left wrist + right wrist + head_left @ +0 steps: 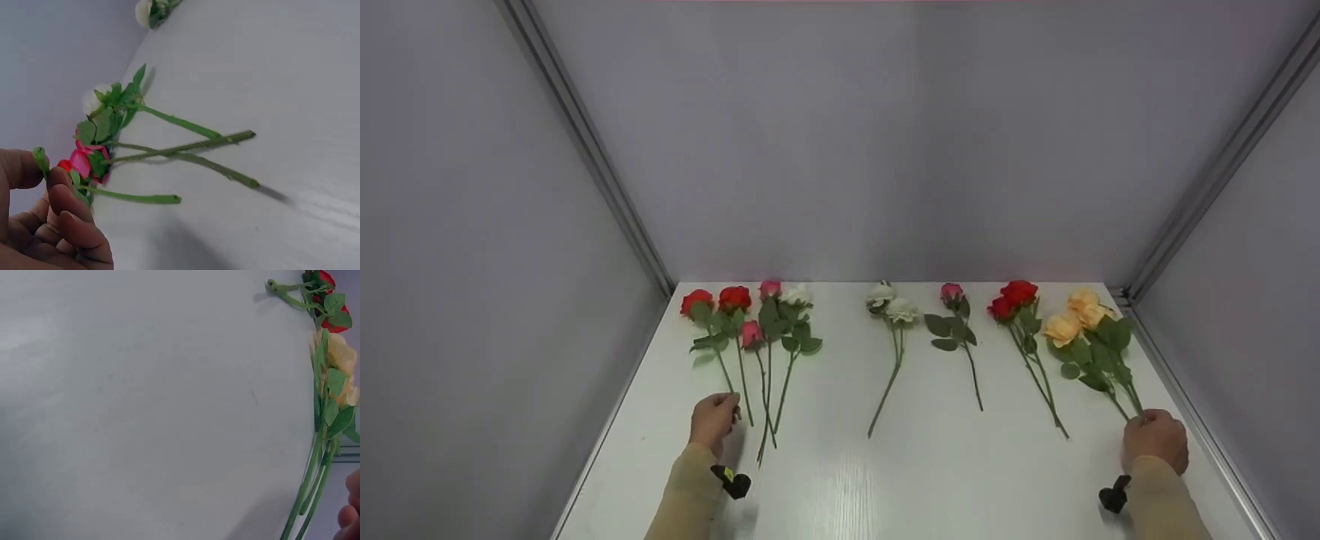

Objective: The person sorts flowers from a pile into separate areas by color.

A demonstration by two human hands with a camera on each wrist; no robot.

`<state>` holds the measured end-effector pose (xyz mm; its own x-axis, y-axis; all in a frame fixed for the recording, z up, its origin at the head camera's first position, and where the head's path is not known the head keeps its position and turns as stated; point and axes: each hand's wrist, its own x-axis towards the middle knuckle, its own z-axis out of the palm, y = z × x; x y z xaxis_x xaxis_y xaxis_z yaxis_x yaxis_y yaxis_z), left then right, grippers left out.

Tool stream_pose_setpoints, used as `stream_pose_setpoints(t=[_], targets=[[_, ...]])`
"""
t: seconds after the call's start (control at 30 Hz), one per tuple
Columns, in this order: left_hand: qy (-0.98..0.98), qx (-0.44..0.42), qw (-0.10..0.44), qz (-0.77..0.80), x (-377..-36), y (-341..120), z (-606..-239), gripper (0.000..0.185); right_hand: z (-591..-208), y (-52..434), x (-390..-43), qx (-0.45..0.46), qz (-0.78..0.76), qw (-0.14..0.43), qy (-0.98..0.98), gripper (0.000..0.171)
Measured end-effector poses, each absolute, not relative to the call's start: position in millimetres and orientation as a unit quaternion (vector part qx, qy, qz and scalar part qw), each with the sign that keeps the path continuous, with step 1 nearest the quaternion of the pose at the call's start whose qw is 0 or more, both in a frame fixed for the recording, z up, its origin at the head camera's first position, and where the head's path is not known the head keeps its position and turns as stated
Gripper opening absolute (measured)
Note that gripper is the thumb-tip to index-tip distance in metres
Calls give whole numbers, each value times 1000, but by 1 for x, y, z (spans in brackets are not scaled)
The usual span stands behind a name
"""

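In the head view my left hand (714,421) pinches the stem of the leftmost red rose (697,302) near its lower end. The left wrist view shows that stem's end (39,154) between thumb and forefinger. Just right of it lie another red rose (734,298), two pink roses (751,334) and a white rose (796,297), some stems crossing. At the right side my right hand (1156,442) grips the lower stems of a bunch of yellow roses (1065,328). Only some fingertips (353,498) show in the right wrist view, so the grip itself is hidden there.
Between the hands, on the white table (840,480), lie white roses (901,310), a single pink rose (951,292) and red roses (1018,292) with crossing stems. Grey panels (840,150) enclose the table at the back and both sides.
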<state>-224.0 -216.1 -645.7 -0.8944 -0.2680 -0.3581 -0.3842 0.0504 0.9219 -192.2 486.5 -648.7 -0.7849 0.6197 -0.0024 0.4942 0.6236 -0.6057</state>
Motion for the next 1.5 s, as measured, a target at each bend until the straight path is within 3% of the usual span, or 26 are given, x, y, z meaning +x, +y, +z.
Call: stream_pose_setpoints(t=[0.5, 0.8, 1.2, 1.5], targets=[[675, -179, 7, 716, -229, -174, -591, 27, -632, 422, -217, -175, 329, 142, -917, 29], [678, -126, -11, 724, -222, -134, -570, 25, -618, 361, -230, -70, 359, 122, -923, 17], [744, 26, 45, 666, -199, -66, -573, 23, -607, 265, -231, 18, 424, 50, -904, 14], [758, 92, 56, 643, -183, -10, -583, 15, -597, 202, -221, 61, 560, -69, -824, 31]])
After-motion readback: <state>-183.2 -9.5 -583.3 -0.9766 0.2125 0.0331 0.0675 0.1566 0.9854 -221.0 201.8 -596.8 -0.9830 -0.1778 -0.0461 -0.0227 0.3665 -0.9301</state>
